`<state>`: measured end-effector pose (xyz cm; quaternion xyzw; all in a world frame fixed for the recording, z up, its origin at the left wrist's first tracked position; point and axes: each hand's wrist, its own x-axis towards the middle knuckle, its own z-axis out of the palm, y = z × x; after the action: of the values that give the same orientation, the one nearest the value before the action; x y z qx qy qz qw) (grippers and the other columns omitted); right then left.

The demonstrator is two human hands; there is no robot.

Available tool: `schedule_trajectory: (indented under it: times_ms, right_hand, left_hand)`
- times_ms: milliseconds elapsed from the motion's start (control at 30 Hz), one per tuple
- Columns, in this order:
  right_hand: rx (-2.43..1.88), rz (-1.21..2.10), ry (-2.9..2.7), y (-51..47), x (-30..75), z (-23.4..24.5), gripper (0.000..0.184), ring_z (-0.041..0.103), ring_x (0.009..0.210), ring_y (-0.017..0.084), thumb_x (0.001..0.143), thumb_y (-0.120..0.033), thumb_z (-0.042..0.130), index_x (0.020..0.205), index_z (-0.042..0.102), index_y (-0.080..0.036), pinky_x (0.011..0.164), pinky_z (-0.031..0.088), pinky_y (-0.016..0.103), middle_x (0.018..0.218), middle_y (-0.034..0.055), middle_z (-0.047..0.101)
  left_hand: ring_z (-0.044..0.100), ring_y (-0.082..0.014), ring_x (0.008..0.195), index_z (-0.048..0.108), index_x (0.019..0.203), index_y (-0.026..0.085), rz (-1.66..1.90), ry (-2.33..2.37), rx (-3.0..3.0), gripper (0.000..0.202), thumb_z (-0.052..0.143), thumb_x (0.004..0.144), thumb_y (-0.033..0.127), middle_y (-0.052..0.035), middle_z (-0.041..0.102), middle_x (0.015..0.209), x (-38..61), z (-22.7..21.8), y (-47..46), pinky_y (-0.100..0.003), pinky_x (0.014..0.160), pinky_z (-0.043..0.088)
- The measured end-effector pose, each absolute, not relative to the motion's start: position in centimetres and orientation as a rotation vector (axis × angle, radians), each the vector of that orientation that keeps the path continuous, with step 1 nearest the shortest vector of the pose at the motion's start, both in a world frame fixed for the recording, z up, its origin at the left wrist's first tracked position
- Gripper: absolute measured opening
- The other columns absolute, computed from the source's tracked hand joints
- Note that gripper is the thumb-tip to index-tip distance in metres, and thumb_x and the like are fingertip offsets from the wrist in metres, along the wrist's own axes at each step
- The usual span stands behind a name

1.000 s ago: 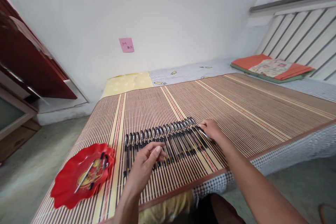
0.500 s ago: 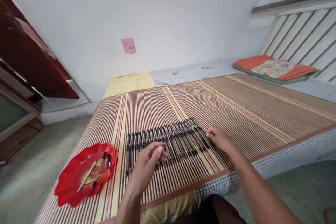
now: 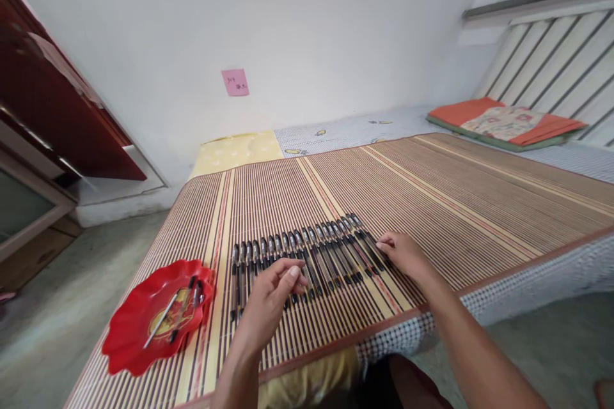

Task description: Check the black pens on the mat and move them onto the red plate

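Observation:
A long row of black-capped clear pens (image 3: 330,255) lies side by side on the striped mat (image 3: 412,192). Over the left half of that row hovers my left hand (image 3: 275,297), its fingers loosely curled with the thumb against them; nothing shows in it, and it hides parts of several pens. At the row's right end, my right hand (image 3: 400,252) rests with curled fingers, the fingertips beside the last pen. Whether they touch that pen I cannot tell. Off to the left, a red scalloped plate (image 3: 127,326) holds a few pens, one with a pale barrel (image 3: 160,319).
The mat covers a bed against a white wall (image 3: 336,32) bearing a pink note (image 3: 235,82). A folded orange cloth (image 3: 551,131) lies by the white slatted headboard (image 3: 551,64). The bed's front edge (image 3: 336,358) runs close to my body.

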<state>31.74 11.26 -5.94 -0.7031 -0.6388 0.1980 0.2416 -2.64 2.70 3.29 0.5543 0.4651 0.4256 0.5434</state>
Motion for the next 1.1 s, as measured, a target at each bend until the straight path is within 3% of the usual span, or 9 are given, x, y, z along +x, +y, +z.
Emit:
schedule_trajectory:
  times_ms: [633,1100]
  right_hand:
    - [-1.865,0.576,-1.749,11.89,31.96,-6.62,0.017,0.074,0.085,0.02,0.086,-0.014,0.059,0.087,0.075,-0.02,0.078,0.053,0.028,0.089,0.0067,0.08]
    - [-1.864,0.52,-1.714,11.44,32.04,-6.13,0.022,0.072,0.086,0.023,0.089,-0.023,0.054,0.085,0.075,-0.019,0.076,0.05,0.03,0.092,0.0099,0.08]
  left_hand:
    - [0.067,-0.021,0.08,0.07,0.107,0.015,0.98,1.101,1.342,0.043,0.062,0.092,0.055,-0.0081,0.073,0.089,-2.44,2.94,2.78,-0.035,0.078,0.052]
    - [0.066,-0.0206,0.08,0.069,0.109,0.015,0.981,1.09,1.355,0.042,0.06,0.094,0.053,-0.0078,0.072,0.089,-2.56,2.68,2.91,-0.035,0.079,0.052]
